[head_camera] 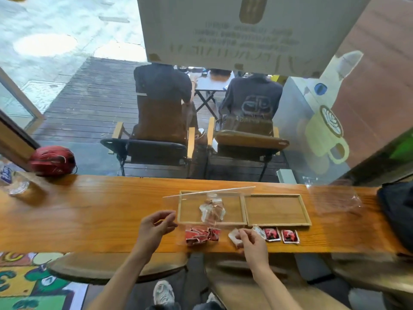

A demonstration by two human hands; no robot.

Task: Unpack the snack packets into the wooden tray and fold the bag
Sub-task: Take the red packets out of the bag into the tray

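A clear plastic bag [192,204] lies over the left wooden tray [232,223], its zip strip at the far side. Red snack packets [196,235] bunch inside its near end, and a few more sit mid-bag. My left hand [156,225] pinches the bag's left edge with curled fingers. My right hand [251,241] pinches a pale-backed snack packet [234,237] just right of the bag, low over the counter. Two red packets [271,234] [290,236] lie on the counter in front of the right wooden tray [274,209], which holds nothing.
A second clear bag [335,199] lies right of the trays, with a dark backpack [397,211] at the counter's right end. A red helmet [52,161] and a crumpled plastic bottle [13,182] sit far left. A glass pane backs the counter [89,211].
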